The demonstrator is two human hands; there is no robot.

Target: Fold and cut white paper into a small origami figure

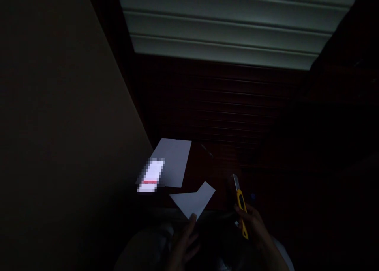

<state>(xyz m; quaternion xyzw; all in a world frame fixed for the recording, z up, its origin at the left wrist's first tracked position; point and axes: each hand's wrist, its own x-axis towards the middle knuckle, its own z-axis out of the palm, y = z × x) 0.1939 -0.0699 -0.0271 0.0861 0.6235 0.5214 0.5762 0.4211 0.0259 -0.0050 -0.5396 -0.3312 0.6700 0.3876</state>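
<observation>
In the dim head view, a white paper piece with angled edges [192, 202], apparently folded, lies over the front edge of a dark reddish table [219, 168]. My left hand [185, 241] has its thumb on the paper's lower corner; the other fingers curl below, partly lost in shadow. To the right, my right hand [253, 221] is closed around a yellow utility knife [241, 202]. Its metal blade is out and points up and away from me, at the table's right side.
A white sheet of paper [176, 160] lies at the table's back left, with a bright blurred-out screen [151, 175] over its corner. A thin pen-like object [207, 150] rests farther back. Left stands a wall [74, 125]; slatted panels [222, 30] rise behind. A small blue object [252, 196] is at right.
</observation>
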